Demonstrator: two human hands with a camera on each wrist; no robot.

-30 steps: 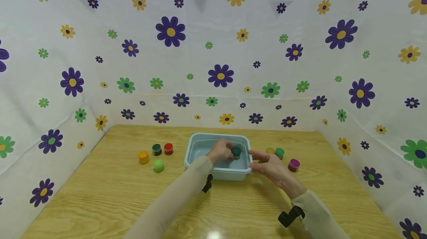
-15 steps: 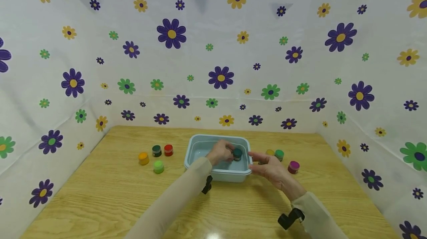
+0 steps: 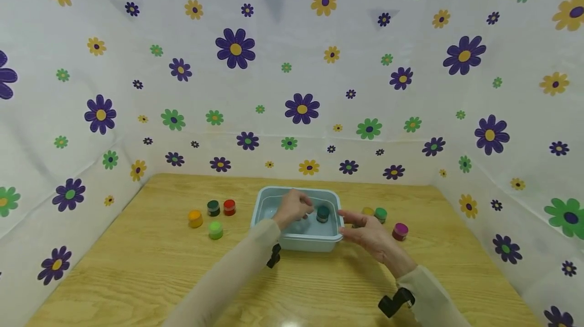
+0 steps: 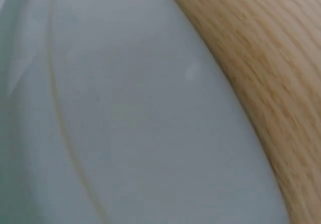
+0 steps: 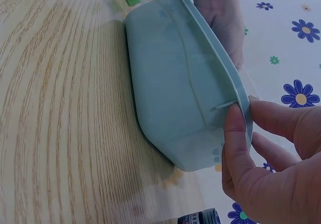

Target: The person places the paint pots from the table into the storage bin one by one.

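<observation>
A light blue plastic tub (image 3: 307,244) stands on the table, and a small jar with a dark teal lid (image 3: 322,214) sits upright inside it at the right. My left hand (image 3: 292,209) hovers over the inside of the tub, fingers loosely bent, apart from the jar and holding nothing. With thumb and fingers on either side of the rim, my right hand (image 5: 273,158) pinches the tub's right end. In the left wrist view only the tub's outer wall (image 4: 150,103) and wood show; the left hand is out of that picture.
Left of the tub stand jars with orange (image 3: 195,218), dark green (image 3: 213,208), red (image 3: 229,208) and light green (image 3: 216,230) lids. Beyond my right hand are yellow (image 3: 368,211), green (image 3: 380,215) and magenta (image 3: 400,231) ones. Flowered cloth (image 3: 301,73) walls surround the table.
My left hand has let go of the teal-lidded jar and drawn back to the left. The jar stays in the tub's right part. My right hand keeps its grip on the rim.
</observation>
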